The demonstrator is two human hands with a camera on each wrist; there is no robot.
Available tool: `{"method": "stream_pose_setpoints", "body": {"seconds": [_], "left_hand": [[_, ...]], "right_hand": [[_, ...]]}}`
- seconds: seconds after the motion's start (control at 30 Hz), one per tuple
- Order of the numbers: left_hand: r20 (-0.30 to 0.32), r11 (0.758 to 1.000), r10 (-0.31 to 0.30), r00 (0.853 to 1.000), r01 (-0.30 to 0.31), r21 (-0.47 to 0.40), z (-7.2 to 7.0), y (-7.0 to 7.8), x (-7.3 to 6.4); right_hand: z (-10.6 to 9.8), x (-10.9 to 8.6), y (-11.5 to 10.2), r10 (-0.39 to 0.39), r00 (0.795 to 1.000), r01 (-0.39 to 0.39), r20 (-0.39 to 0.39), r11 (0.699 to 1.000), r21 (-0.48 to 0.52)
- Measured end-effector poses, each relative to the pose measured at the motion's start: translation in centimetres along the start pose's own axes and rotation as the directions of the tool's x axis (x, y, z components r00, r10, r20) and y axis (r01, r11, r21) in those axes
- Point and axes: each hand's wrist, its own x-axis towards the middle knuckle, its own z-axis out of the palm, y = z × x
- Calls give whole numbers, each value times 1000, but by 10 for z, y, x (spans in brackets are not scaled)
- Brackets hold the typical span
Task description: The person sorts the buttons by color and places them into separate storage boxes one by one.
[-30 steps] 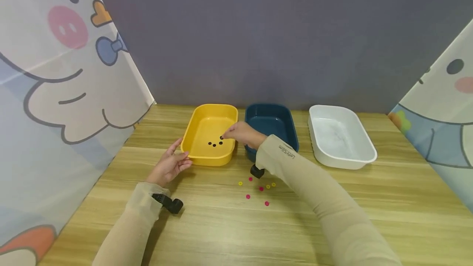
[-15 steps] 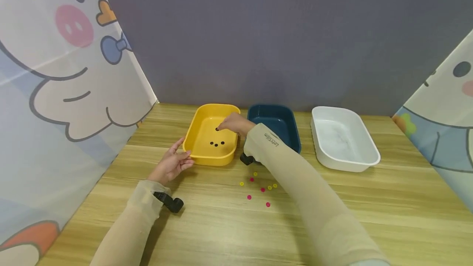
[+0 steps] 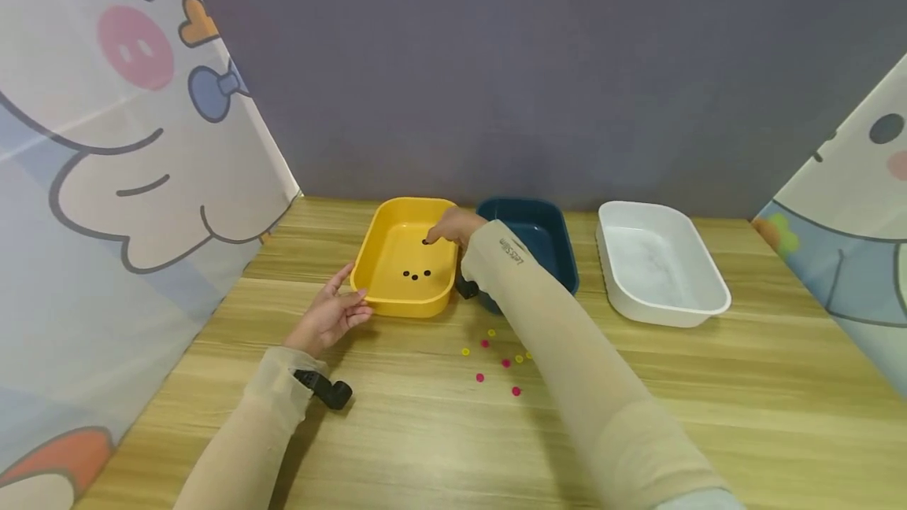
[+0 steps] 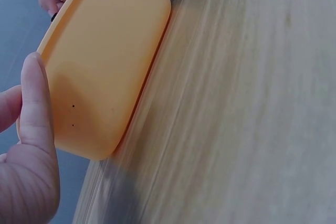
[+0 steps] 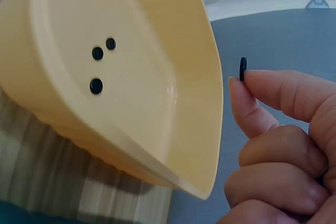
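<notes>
Left hand (image 3: 331, 319), fingers spread, touches yellow bin (image 3: 407, 309) at its lower-left corner, likely steadying it, while right hand (image 3: 459, 227), near frame centre, fingertip-pinches black button (image 5: 243, 69) over it, presumably for fine control.

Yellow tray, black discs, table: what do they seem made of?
Yellow tray: probably satin plastic, judging by smooth, rounded walls. Black discs: perhaps plastic; faint highlights hint at gloss. Table: wood or laminate, with visible grain and soft sheen.
</notes>
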Motion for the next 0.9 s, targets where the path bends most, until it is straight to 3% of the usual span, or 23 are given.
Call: {"method": "stream_pose_setpoints", "body": {"seconds": [0.27, 0.4, 0.57, 0.9], "left_hand": [[33, 1000, 2, 999, -2, 12, 1, 2, -1], [27, 1000, 8, 1000, -8, 16, 0, 2, -1], [17, 1000, 2, 1000, -3, 22, -2, 2, -2], [25, 999, 14, 1000, -15, 32, -1, 0, -3]], "right_hand": [[0, 9, 0, 66, 997, -64, -42, 997, 36], [2, 12, -4, 73, 996, -74, -52, 997, -26], [9, 11, -10, 40, 998, -43, -44, 997, -71], [23, 18, -8, -16, 992, 20, -128, 999, 29]]}}
